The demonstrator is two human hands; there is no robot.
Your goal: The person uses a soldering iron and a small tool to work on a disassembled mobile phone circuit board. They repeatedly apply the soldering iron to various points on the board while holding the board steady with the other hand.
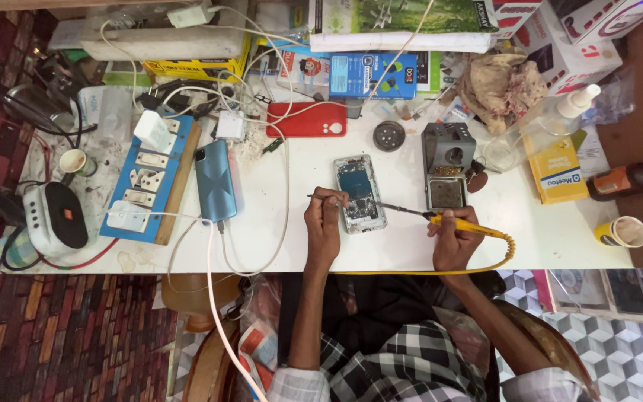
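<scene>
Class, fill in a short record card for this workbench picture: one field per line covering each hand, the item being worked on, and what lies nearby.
Left hand: holds thin tweezers, tips at the opened phone
Right hand: grips yellow-handled soldering iron, tip pointing at the phone
Work item: opened phone, back off, insides showing, flat on the white table
Left of it: blue phone on a charging cable
Behind it: red phone case, grey soldering stand
Far right: paper cup
</scene>
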